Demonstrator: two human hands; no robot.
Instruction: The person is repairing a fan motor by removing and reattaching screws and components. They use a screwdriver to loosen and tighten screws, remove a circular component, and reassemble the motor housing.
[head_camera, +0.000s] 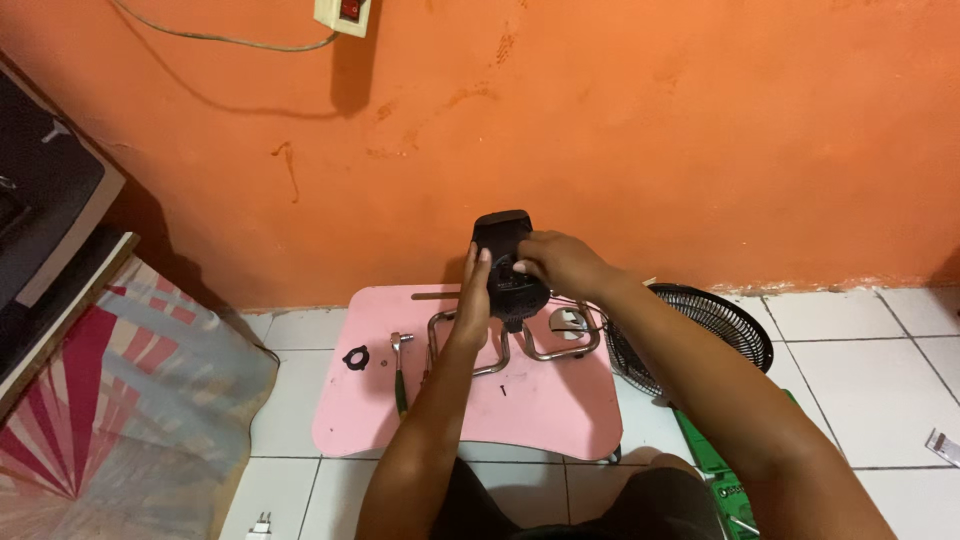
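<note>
A black fan motor housing (503, 238) stands upright on a bent chrome wire stand (530, 350) over a small pink table (550, 410). My left hand (474, 290) presses flat against the housing's left side. My right hand (556, 262) grips its right side, fingers curled on the front. Both arms reach forward from the bottom of the view.
On the pink table lie a black ring part (355, 357), a small ratchet tool (400, 370) and a tiny screw (503, 391). A black fan grille (715, 320) leans at the right on the white tiled floor. A patterned mattress (110, 400) lies left. An orange wall stands behind.
</note>
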